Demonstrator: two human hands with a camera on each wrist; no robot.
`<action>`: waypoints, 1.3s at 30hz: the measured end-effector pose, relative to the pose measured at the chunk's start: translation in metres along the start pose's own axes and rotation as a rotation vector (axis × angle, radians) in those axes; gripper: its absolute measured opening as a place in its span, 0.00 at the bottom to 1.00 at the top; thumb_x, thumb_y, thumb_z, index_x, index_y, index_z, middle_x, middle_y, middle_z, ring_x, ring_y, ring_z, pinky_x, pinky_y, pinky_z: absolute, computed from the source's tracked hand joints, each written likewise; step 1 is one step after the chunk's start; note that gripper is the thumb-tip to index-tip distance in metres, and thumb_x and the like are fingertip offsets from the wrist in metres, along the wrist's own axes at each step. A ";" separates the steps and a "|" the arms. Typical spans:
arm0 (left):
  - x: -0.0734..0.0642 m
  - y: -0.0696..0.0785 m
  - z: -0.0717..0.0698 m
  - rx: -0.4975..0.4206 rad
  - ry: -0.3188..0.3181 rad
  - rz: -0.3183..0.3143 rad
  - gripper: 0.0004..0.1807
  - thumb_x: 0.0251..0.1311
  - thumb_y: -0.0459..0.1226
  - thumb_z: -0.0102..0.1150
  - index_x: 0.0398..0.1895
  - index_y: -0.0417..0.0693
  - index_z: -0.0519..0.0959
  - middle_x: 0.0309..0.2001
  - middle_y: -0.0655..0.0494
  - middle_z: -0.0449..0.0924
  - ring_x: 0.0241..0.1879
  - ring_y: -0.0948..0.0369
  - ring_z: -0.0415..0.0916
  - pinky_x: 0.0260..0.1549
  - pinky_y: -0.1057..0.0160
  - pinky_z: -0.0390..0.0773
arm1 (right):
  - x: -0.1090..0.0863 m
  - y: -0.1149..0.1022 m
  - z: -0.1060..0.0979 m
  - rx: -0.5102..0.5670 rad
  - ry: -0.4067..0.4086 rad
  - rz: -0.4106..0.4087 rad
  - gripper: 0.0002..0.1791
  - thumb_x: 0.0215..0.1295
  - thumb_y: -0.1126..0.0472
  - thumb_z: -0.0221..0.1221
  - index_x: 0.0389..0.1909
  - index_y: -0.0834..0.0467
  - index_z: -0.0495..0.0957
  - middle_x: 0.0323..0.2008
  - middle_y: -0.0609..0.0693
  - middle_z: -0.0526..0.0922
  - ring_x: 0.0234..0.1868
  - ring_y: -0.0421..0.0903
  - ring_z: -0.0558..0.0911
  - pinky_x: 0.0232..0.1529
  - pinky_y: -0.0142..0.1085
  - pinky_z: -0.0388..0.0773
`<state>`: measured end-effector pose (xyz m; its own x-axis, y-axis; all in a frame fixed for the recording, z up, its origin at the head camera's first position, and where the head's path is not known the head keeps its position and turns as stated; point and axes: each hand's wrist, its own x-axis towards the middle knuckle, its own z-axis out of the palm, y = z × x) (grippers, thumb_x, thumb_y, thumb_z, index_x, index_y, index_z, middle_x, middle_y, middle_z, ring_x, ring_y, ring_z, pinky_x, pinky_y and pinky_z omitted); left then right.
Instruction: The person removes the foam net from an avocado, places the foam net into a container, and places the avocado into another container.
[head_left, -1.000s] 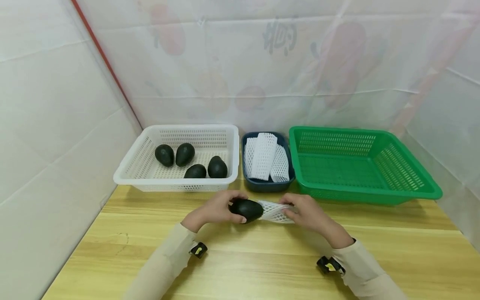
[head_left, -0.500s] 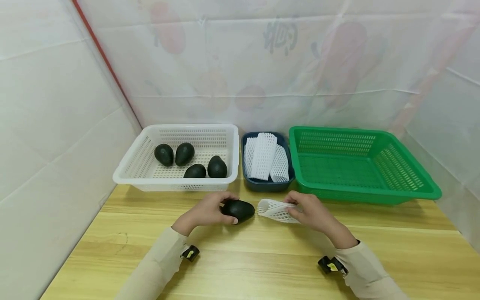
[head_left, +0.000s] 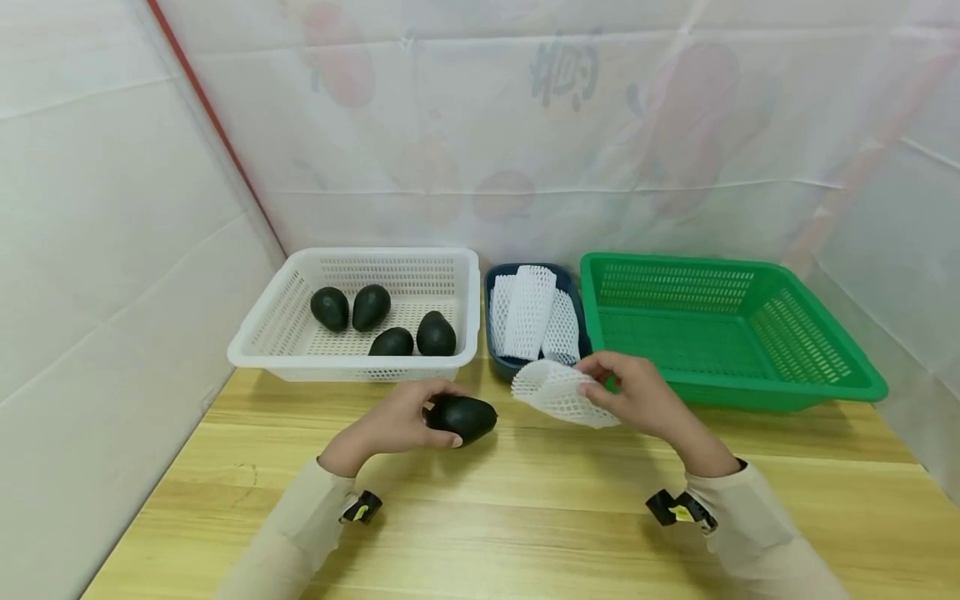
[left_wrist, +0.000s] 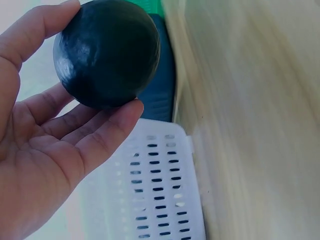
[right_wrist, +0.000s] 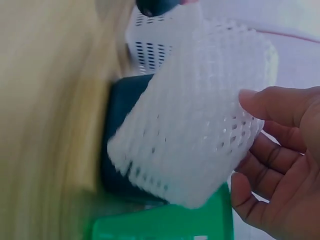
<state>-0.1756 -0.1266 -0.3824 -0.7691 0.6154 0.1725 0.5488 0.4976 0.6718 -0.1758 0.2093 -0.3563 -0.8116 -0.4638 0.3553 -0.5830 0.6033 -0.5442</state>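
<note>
A dark green avocado [head_left: 467, 419] is held in my left hand [head_left: 401, 425], its narrow end pointing right. In the left wrist view, thumb and fingertips curve around the avocado [left_wrist: 107, 52]. My right hand [head_left: 637, 396] pinches a white foam mesh sleeve [head_left: 562, 393] between thumb and fingers; the sleeve's wide mouth faces left, apart from the avocado. The right wrist view has the foam sleeve [right_wrist: 185, 125] filling its middle, with the thumb pressing on its near side.
A white basket [head_left: 352, 364] holding several avocados stands at the back left. Beside it, a dark blue bin [head_left: 517, 369] contains several white foam sleeves [head_left: 528, 312]. At the back right is a green basket [head_left: 720, 387]. All stand on a wooden table [head_left: 495, 533].
The avocado has come out of the sleeve's mouth and moved left with my left hand. My right hand has lifted the sleeve slightly up and right, its mouth now wider.
</note>
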 end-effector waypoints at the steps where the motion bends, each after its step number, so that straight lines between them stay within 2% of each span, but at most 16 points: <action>1: -0.001 0.000 -0.001 0.005 0.006 0.002 0.29 0.42 0.40 0.73 0.52 0.45 0.76 0.46 0.58 0.76 0.43 0.62 0.72 0.37 0.63 0.75 | 0.002 0.000 -0.003 0.009 0.003 0.019 0.11 0.57 0.69 0.63 0.41 0.60 0.78 0.31 0.44 0.78 0.32 0.42 0.75 0.29 0.36 0.72; 5: -0.004 0.000 -0.005 0.019 0.018 0.006 0.30 0.42 0.40 0.73 0.52 0.44 0.76 0.47 0.57 0.77 0.43 0.61 0.72 0.37 0.62 0.75 | 0.011 0.003 -0.012 0.078 0.007 0.100 0.12 0.59 0.69 0.61 0.45 0.62 0.75 0.33 0.49 0.80 0.34 0.45 0.78 0.32 0.36 0.75; 12: -0.008 0.000 -0.009 0.026 0.028 -0.008 0.30 0.43 0.41 0.73 0.52 0.44 0.76 0.48 0.56 0.76 0.43 0.61 0.72 0.36 0.63 0.75 | 0.025 0.009 -0.020 0.165 0.041 0.208 0.09 0.63 0.63 0.59 0.41 0.63 0.74 0.34 0.53 0.81 0.35 0.47 0.80 0.33 0.38 0.77; 18: -0.010 0.002 -0.015 0.029 0.043 -0.005 0.30 0.43 0.41 0.73 0.52 0.44 0.76 0.48 0.56 0.77 0.43 0.60 0.73 0.35 0.63 0.76 | 0.039 0.011 -0.029 0.308 0.120 0.380 0.19 0.63 0.51 0.59 0.42 0.64 0.75 0.36 0.53 0.79 0.37 0.50 0.76 0.34 0.39 0.75; 23: -0.013 0.002 -0.018 0.011 0.052 -0.014 0.29 0.43 0.41 0.73 0.52 0.44 0.76 0.48 0.55 0.76 0.43 0.60 0.73 0.35 0.63 0.76 | 0.050 0.019 -0.036 0.414 0.156 0.455 0.21 0.64 0.50 0.57 0.46 0.65 0.73 0.38 0.52 0.77 0.36 0.47 0.77 0.33 0.38 0.73; 30: -0.016 0.001 -0.024 0.024 0.053 -0.030 0.29 0.43 0.43 0.73 0.51 0.45 0.76 0.48 0.56 0.76 0.44 0.60 0.73 0.35 0.62 0.76 | 0.063 0.029 -0.038 0.447 0.159 0.535 0.21 0.65 0.51 0.57 0.49 0.63 0.72 0.39 0.51 0.77 0.34 0.45 0.79 0.32 0.36 0.73; 36: -0.020 -0.002 -0.029 0.006 0.048 -0.045 0.28 0.44 0.43 0.73 0.50 0.46 0.76 0.47 0.56 0.76 0.43 0.59 0.73 0.34 0.62 0.76 | 0.075 0.035 -0.039 0.434 0.163 0.631 0.20 0.67 0.53 0.55 0.52 0.64 0.71 0.43 0.54 0.75 0.33 0.44 0.80 0.38 0.43 0.74; 39: -0.022 -0.003 -0.031 0.016 0.045 -0.053 0.28 0.44 0.44 0.72 0.50 0.45 0.76 0.47 0.56 0.76 0.43 0.59 0.74 0.34 0.63 0.76 | 0.083 0.037 -0.038 0.411 0.164 0.674 0.19 0.68 0.55 0.54 0.53 0.64 0.71 0.45 0.55 0.75 0.33 0.43 0.80 0.39 0.42 0.76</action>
<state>-0.1701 -0.1602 -0.3660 -0.8110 0.5600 0.1694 0.5119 0.5389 0.6690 -0.2661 0.2183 -0.3185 -0.9976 0.0353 -0.0599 0.0692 0.4172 -0.9062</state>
